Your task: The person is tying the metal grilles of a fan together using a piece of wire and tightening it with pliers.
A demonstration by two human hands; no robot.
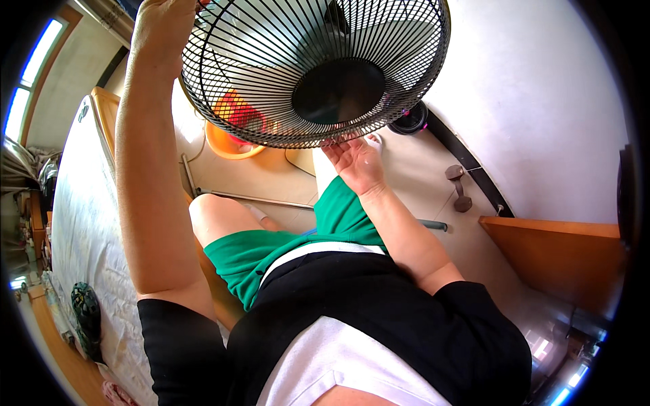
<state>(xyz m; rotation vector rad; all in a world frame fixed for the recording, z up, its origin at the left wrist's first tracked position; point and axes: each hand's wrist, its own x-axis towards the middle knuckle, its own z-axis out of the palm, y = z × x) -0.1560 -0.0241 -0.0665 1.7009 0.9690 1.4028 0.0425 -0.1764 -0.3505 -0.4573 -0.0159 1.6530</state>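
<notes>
A black round electric fan [338, 91] with a wire guard and a dark round centre plate fills the upper middle, its pale blades showing through the wires. My right hand [355, 166] is at the guard's lower rim, palm turned up, with the fingertips curled behind the edge and partly hidden by it. My left arm is stretched up along the fan's left side. At the top edge of the picture, my left hand [166, 13] is beside the guard's rim, and its fingers are mostly cut off from view.
Beyond the fan stands an orange basin [230, 143] with red and yellow things in it. A dumbbell [459, 188] lies on the floor near the white wall. A bed [88, 223] is on my left, and a wooden panel [555, 250] juts out at right.
</notes>
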